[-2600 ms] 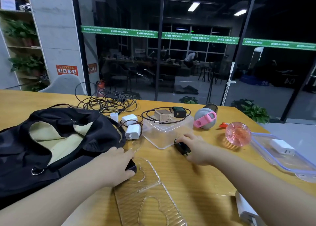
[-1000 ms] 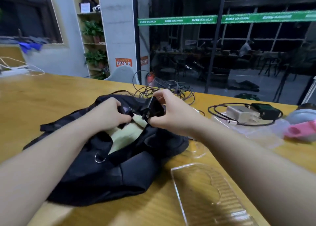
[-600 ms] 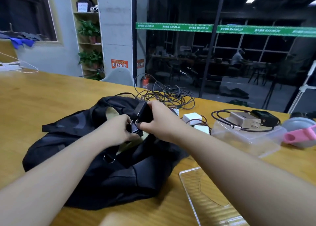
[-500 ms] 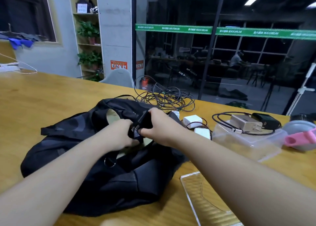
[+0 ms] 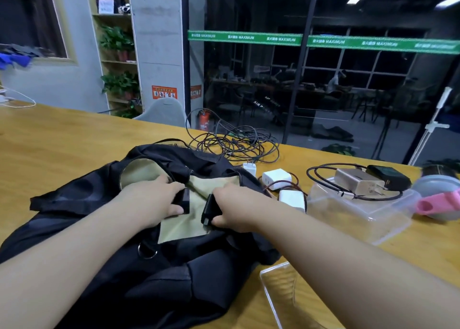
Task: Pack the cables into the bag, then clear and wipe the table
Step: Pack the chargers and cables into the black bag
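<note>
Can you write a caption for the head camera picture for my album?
Two hands, left and right, each lower a black charger into the open black bag.

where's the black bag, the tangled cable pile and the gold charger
black bag (image 5: 174, 284), head view, front panel
tangled cable pile (image 5: 239, 144), head view, middle of the loops
gold charger (image 5: 356, 180), head view, top face

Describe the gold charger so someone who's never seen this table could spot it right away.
Start at the black fabric bag on the wooden table, then look right to the clear plastic container. The gold metallic charger block lies on top of it, ringed by a dark cable loop; its neighbours are white or black.
</note>
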